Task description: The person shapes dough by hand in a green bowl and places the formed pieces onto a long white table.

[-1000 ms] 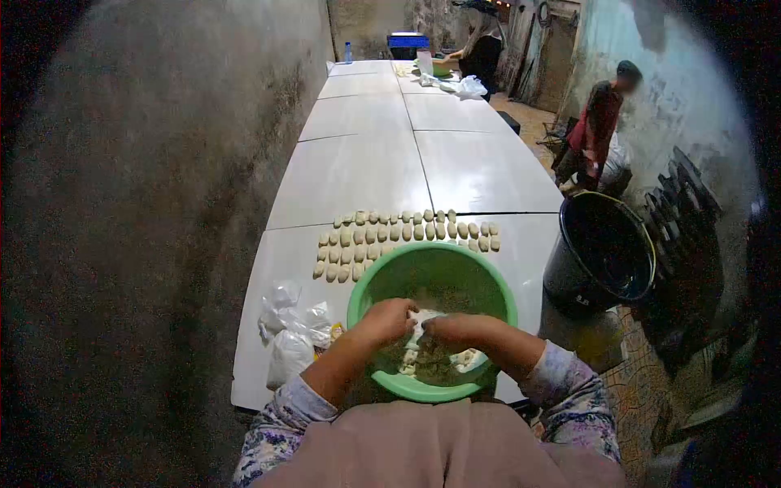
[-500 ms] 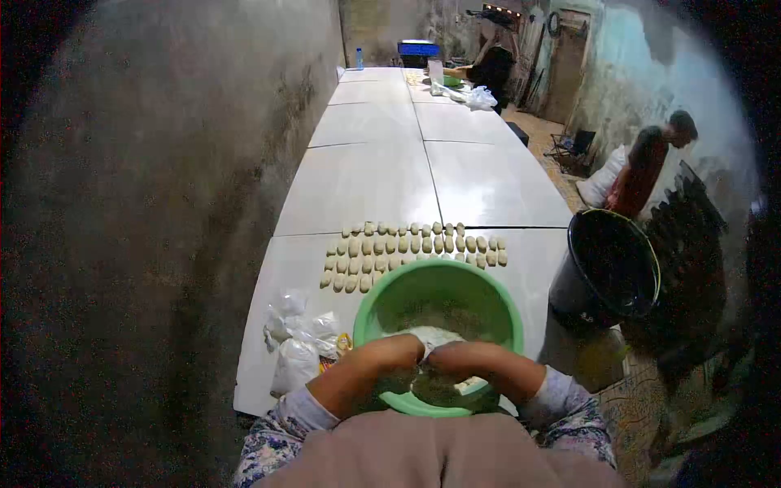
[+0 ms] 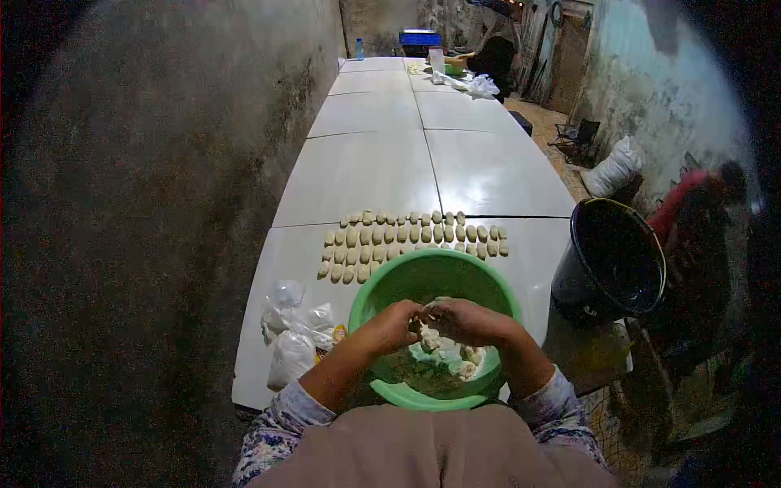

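A large green basin (image 3: 382, 289) stands at the near end of the table, with white flour and lumps of pale dough (image 3: 429, 338) inside it. My left hand (image 3: 396, 323) and my right hand (image 3: 465, 320) meet over the middle of the basin. Both have curled fingers and pinch the dough between them, though the fingertips are partly hidden. Beyond the basin, rows of small oblong dough pieces (image 3: 377, 235) lie on the white table, some hidden by the rim.
Plastic bags of white powder (image 3: 291, 358) sit left of the basin. At the right edge stands a black bucket (image 3: 602, 272). The long white table (image 3: 358, 175) runs along a grey wall. A person in red (image 3: 687, 199) is at the right, another person (image 3: 492, 61) at the far end.
My hands have risen from the flour toward the basin's middle, uncovering flour and dough lumps below. The person at the right has moved closer and bent down.
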A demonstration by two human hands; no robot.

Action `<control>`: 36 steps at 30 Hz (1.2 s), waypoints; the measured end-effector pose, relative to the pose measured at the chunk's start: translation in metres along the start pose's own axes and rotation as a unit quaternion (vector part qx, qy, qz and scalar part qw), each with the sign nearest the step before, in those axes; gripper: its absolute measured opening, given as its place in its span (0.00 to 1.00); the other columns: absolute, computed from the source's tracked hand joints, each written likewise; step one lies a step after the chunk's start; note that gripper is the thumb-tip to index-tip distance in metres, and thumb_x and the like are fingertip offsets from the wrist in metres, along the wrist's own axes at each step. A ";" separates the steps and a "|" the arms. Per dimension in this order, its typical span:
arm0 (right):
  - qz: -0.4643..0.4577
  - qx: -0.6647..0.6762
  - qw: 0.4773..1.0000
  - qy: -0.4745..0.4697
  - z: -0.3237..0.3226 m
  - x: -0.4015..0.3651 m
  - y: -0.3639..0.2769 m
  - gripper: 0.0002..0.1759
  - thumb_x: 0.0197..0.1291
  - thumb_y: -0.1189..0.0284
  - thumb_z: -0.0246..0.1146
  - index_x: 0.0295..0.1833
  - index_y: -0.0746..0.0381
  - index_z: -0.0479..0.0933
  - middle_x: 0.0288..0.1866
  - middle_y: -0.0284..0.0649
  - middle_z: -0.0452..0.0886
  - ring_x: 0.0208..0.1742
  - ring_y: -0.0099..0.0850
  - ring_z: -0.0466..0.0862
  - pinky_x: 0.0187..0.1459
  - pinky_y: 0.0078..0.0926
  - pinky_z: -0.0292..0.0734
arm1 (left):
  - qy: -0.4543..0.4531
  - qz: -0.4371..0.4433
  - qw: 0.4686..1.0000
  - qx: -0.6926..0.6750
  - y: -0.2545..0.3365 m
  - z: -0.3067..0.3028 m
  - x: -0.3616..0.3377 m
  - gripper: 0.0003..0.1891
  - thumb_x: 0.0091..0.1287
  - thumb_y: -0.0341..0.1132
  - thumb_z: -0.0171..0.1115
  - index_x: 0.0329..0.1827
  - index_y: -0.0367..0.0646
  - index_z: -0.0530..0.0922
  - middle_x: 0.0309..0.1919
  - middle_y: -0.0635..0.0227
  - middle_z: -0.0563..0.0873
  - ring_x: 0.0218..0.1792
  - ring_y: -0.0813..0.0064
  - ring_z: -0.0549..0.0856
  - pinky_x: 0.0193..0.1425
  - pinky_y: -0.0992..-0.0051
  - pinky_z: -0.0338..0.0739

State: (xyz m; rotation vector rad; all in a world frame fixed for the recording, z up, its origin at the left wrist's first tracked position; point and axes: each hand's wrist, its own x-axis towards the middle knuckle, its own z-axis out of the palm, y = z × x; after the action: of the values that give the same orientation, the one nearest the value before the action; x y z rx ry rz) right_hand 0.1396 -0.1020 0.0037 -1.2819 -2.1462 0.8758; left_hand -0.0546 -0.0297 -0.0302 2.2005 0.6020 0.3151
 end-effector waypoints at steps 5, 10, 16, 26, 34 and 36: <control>0.145 0.051 0.988 -0.025 -0.012 -0.001 -0.022 0.10 0.60 0.75 0.56 0.47 0.67 0.74 0.37 0.45 0.79 0.33 0.36 0.79 0.39 0.35 0.75 | -0.027 -0.006 0.999 -0.037 -0.009 0.003 0.006 0.20 0.52 0.29 0.64 0.50 0.37 0.75 0.40 0.54 0.83 0.42 0.59 0.83 0.49 0.65 0.76; 0.239 0.129 0.962 -0.010 -0.004 0.001 -0.015 0.13 0.64 0.69 0.52 0.49 0.66 0.73 0.36 0.44 0.81 0.29 0.35 0.82 0.38 0.35 0.77 | -0.038 0.076 0.996 -0.008 0.003 -0.003 0.004 0.28 0.51 0.36 0.67 0.57 0.39 0.72 0.46 0.52 0.82 0.49 0.54 0.81 0.55 0.62 0.74; 0.258 0.175 0.950 0.011 0.004 0.007 -0.012 0.29 0.70 0.52 0.37 0.43 0.64 0.76 0.36 0.47 0.80 0.37 0.38 0.80 0.40 0.34 0.74 | -0.021 0.076 0.996 0.033 0.023 -0.009 0.005 0.30 0.47 0.45 0.71 0.53 0.40 0.75 0.44 0.53 0.83 0.48 0.54 0.82 0.53 0.61 0.74; 0.136 0.245 0.960 -0.002 0.002 0.005 -0.010 0.10 0.65 0.72 0.57 0.48 0.66 0.69 0.37 0.44 0.78 0.40 0.30 0.78 0.43 0.30 0.74 | 0.028 0.003 0.998 -0.050 0.008 -0.001 0.007 0.14 0.62 0.30 0.51 0.50 0.41 0.76 0.41 0.48 0.82 0.44 0.50 0.81 0.48 0.61 0.74; 0.091 0.024 0.994 0.054 -0.003 0.001 -0.008 0.09 0.63 0.73 0.57 0.45 0.66 0.70 0.40 0.48 0.79 0.39 0.40 0.79 0.41 0.35 0.75 | 0.043 0.031 0.978 -0.200 0.000 -0.001 0.012 0.19 0.72 0.43 0.43 0.53 0.38 0.75 0.36 0.54 0.83 0.36 0.57 0.81 0.44 0.64 0.74; 0.079 0.018 0.995 0.065 -0.004 0.002 -0.011 0.08 0.63 0.73 0.57 0.44 0.66 0.70 0.39 0.46 0.79 0.36 0.34 0.79 0.41 0.32 0.75 | 0.058 0.039 0.988 -0.135 0.000 0.001 0.011 0.21 0.73 0.47 0.42 0.52 0.38 0.75 0.35 0.57 0.84 0.34 0.65 0.81 0.43 0.67 0.75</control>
State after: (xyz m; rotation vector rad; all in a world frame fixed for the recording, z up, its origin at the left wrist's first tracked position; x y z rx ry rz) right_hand 0.1353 -0.1034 0.0151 -1.4637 -1.9420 0.8643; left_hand -0.0450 -0.0247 -0.0302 1.9567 0.5045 0.5367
